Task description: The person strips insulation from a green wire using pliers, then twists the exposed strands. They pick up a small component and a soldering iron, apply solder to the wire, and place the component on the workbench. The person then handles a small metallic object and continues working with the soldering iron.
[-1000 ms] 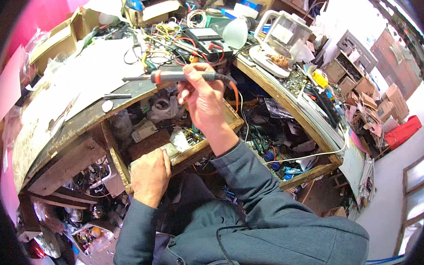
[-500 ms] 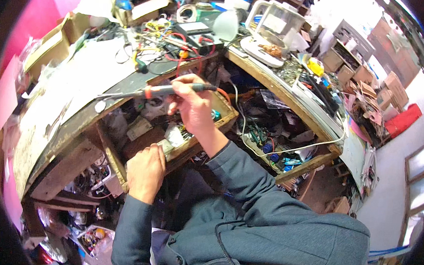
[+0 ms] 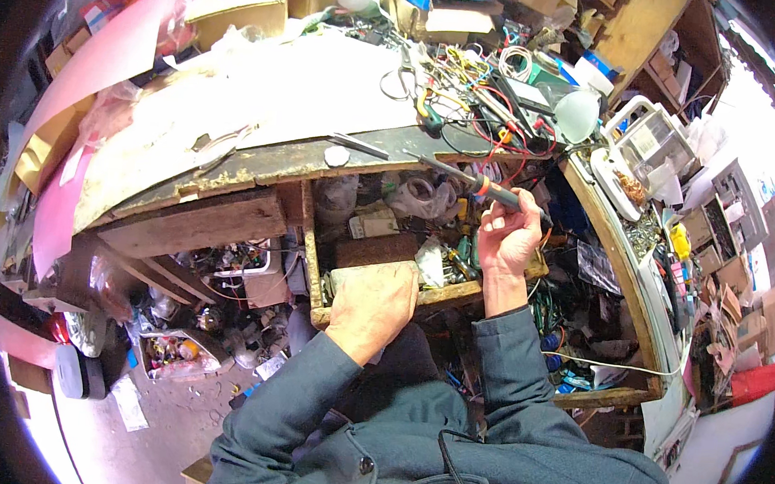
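My right hand [image 3: 508,236] is closed around a soldering iron [image 3: 490,191] with a dark grip and an orange ring. Its metal shaft points up and to the left, over the bench's front edge. My left hand [image 3: 373,305] lies over the front of an open wooden drawer [image 3: 455,293], fingers curled over the board and partly hidden. Inside the drawer are a small pale box [image 3: 373,224], a roll of tape [image 3: 415,193], plastic bags and several hand tools. On the bench edge nearby rest a slim dark tool [image 3: 359,145] and a round white piece [image 3: 336,156].
A white sheet [image 3: 300,77] covers much of the bench. Tangled wires with red and yellow leads [image 3: 494,98] lie at the back. To the right stands a clear-lidded white container [image 3: 650,156]. A pale cable [image 3: 615,365] crosses the right-hand opening; a parts box [image 3: 181,354] sits lower left.
The view has swung left, so the bench appears farther right. The soldering iron now tilts more steeply, its handle lower than its tip. My left hand stays at the drawer front.
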Demonstrator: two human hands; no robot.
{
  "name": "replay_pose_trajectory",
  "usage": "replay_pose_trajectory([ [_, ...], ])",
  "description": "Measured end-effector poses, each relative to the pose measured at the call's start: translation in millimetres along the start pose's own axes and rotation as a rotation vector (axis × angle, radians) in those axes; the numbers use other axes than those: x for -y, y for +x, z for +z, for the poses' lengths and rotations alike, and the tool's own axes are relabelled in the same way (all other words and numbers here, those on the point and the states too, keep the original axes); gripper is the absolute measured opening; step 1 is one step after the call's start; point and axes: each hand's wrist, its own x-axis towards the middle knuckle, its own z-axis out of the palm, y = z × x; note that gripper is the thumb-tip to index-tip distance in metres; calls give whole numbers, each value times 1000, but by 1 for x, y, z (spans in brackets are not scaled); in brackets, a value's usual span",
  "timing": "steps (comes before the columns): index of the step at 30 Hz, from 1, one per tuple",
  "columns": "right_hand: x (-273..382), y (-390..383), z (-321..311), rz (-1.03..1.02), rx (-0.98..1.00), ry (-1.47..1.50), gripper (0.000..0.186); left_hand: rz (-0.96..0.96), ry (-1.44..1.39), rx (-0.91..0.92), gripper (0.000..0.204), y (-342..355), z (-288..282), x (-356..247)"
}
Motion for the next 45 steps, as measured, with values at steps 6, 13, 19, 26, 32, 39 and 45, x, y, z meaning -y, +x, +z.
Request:
replay_pose_trajectory([
  [6, 2, -2, -2, 50, -6, 13, 15, -17, -11, -4, 26, 2, -1, -1],
  [13, -1, 0, -1, 112, 33, 36, 15, -67, 51, 67, 29, 4, -6, -6],
  [19, -2, -1, 2, 144, -20, 65, 15, -60, 85, 69, 23, 4, -7, -10],
  [26, -1, -1, 5, 142, -36, 55, 15, -43, 136, 78, 24, 5, -4, -12],
  [32, 1, -2, 7, 171, -8, -15, 18, -30, 150, 88, 22, 6, -4, -13],
  [39, 1, -3, 9, 211, -46, 26, 18, -24, 174, 70, 23, 3, -5, -12],
  [45, 0, -3, 0, 209, 35, 45, 16, -11, 110, 37, 24, 5, -7, -9],
])
